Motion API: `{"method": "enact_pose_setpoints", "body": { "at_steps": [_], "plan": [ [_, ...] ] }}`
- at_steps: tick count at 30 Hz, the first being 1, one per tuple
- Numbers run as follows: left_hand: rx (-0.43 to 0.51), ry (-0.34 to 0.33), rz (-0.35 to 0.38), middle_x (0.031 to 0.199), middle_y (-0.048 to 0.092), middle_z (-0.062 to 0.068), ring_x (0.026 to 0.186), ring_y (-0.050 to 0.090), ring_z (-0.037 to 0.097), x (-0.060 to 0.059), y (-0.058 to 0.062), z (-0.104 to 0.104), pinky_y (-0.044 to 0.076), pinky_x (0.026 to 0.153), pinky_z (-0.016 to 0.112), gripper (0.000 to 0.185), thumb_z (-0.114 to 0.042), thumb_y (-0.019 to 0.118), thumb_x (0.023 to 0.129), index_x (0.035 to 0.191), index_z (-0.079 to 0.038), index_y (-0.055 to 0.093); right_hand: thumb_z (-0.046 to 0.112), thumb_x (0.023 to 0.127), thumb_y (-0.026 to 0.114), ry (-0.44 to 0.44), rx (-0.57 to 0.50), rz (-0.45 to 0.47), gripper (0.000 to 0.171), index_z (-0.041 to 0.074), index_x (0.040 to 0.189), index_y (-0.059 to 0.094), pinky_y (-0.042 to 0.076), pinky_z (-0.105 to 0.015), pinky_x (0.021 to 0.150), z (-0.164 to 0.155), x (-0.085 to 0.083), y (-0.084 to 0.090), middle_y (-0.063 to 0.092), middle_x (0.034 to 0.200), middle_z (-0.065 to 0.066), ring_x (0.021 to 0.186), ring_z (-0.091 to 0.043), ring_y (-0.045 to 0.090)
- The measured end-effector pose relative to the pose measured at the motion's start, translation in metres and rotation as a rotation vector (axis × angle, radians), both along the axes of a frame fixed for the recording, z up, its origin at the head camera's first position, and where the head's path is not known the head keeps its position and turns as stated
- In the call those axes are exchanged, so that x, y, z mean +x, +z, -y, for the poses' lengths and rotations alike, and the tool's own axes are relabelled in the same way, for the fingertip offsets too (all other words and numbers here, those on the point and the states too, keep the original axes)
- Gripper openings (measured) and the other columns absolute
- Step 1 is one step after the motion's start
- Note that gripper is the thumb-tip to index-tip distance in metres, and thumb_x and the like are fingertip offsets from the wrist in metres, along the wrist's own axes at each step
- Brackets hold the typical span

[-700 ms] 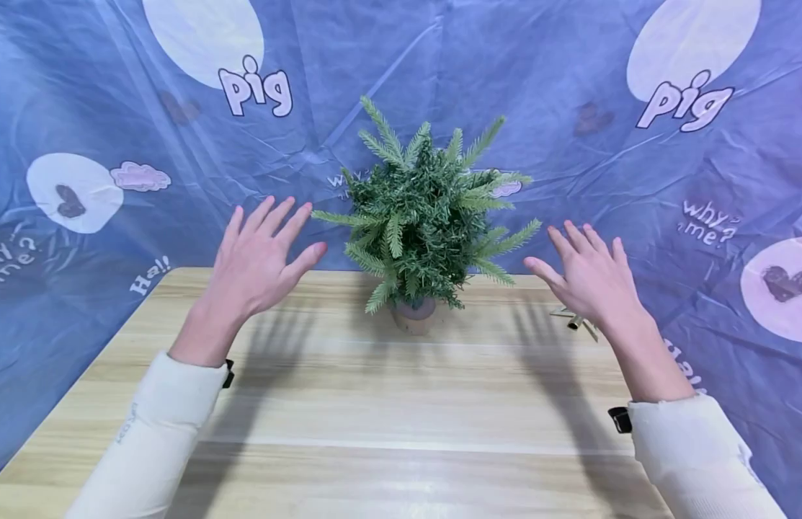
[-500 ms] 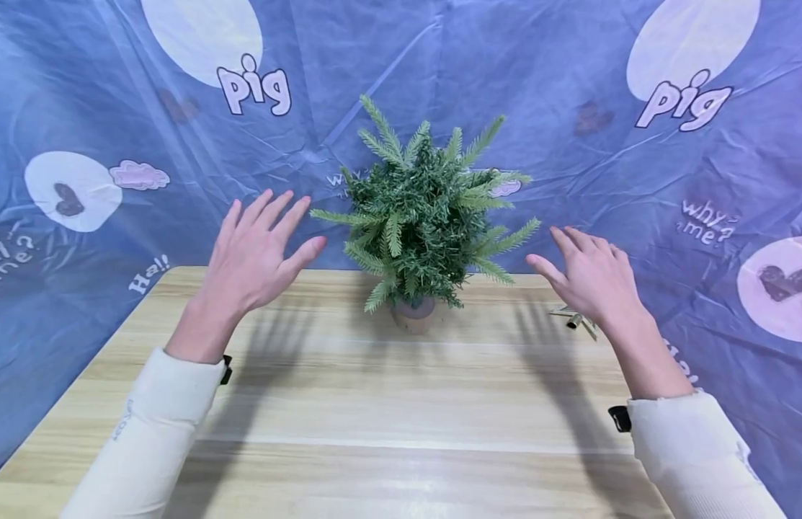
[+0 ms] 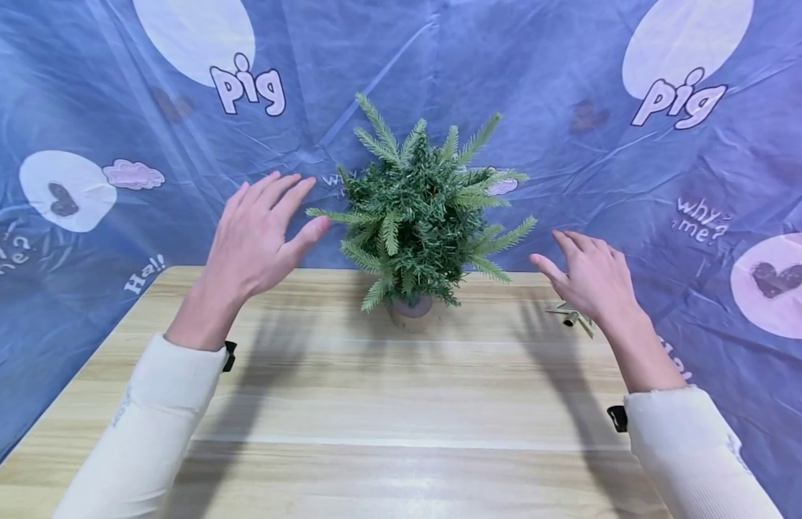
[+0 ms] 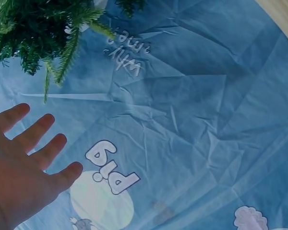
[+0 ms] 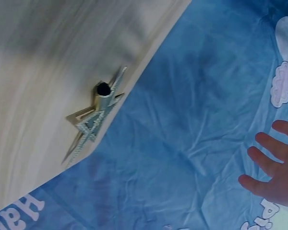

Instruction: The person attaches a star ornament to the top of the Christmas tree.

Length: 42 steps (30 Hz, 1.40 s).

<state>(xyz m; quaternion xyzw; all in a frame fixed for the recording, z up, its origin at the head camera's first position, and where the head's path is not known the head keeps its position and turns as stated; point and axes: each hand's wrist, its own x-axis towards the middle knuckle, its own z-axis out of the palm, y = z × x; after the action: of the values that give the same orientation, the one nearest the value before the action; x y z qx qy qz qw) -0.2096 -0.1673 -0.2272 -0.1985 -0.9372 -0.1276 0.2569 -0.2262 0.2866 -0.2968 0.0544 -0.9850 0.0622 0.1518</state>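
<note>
A small artificial Christmas tree (image 3: 416,209) stands upright near the table's back edge in the head view, its base a short round pot (image 3: 411,316). To its left my left hand (image 3: 251,241) hovers with spread, relaxed fingers, the thumb close to a light green branch tip; touching cannot be told. On the other side my right hand (image 3: 595,277) hangs in the air, fingers loosely bent, apart from the branches. Below and partly behind that hand lies a gold star tree topper (image 5: 91,125) with a hollow tube socket, shown whole in the right wrist view. Both hands hold nothing.
The light wooden table (image 3: 401,404) carries the tree and the star, which lies close to its right back corner. A blue printed cloth (image 3: 504,58) hangs behind and at both sides. Dark straps show at both cuffs.
My left hand has risen slightly, and its fingers have bent a little forward. My right hand's fingers have drooped from nearly straight to loosely bent. Tree and star stay in place.
</note>
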Motion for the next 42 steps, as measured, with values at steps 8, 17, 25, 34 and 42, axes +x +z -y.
{"method": "enact_pose_setpoints", "body": {
  "at_steps": [8,17,25,34,42],
  "plan": [
    [0.018,-0.024,0.001,0.149,0.039,0.003,0.141,0.027,0.026,0.0,0.007,-0.008,0.015,0.116,0.052,0.062,-0.061,0.036,0.092,0.145,-0.028,0.036,0.064,0.092,0.032,-0.02,-0.016,0.008,0.076,0.009,0.144,0.037,0.029,-0.068,0.092,-0.01,-0.005,-0.009,0.043,0.141,-0.022,0.122,-0.051,0.037],
    [0.021,-0.035,-0.022,0.146,0.042,0.002,0.136,0.036,0.027,-0.004,0.015,-0.019,0.026,0.11,0.054,0.059,-0.06,0.035,0.093,0.143,-0.028,0.039,0.065,0.092,0.032,-0.039,-0.045,0.031,0.077,0.007,0.143,0.037,0.03,-0.069,0.09,-0.019,-0.007,-0.016,0.042,0.139,-0.025,0.122,-0.051,0.036],
    [0.025,-0.033,-0.009,0.146,0.042,0.002,0.135,0.035,0.025,-0.004,0.021,-0.032,0.027,0.11,0.054,0.061,-0.063,0.034,0.092,0.141,-0.028,0.042,0.062,0.093,0.035,-0.027,-0.095,0.023,0.075,0.006,0.142,0.037,0.035,-0.068,0.085,-0.025,-0.009,-0.024,0.044,0.136,-0.028,0.12,-0.052,0.039],
    [0.019,-0.041,-0.003,0.145,0.043,0.001,0.135,0.036,0.024,-0.006,0.031,-0.05,0.029,0.109,0.052,0.063,-0.064,0.033,0.091,0.141,-0.026,0.043,0.064,0.091,0.036,-0.058,-0.124,0.057,0.077,0.009,0.144,0.035,0.034,-0.069,0.085,-0.033,-0.009,-0.032,0.042,0.137,-0.029,0.121,-0.052,0.037],
    [0.007,-0.046,0.006,0.144,0.044,0.0,0.135,0.037,0.024,-0.008,0.042,-0.063,0.029,0.11,0.051,0.064,-0.065,0.031,0.091,0.141,-0.026,0.042,0.067,0.09,0.033,-0.072,-0.164,0.091,0.08,0.009,0.145,0.034,0.034,-0.07,0.087,-0.037,-0.011,-0.034,0.04,0.139,-0.03,0.122,-0.054,0.035]
  ]
}}
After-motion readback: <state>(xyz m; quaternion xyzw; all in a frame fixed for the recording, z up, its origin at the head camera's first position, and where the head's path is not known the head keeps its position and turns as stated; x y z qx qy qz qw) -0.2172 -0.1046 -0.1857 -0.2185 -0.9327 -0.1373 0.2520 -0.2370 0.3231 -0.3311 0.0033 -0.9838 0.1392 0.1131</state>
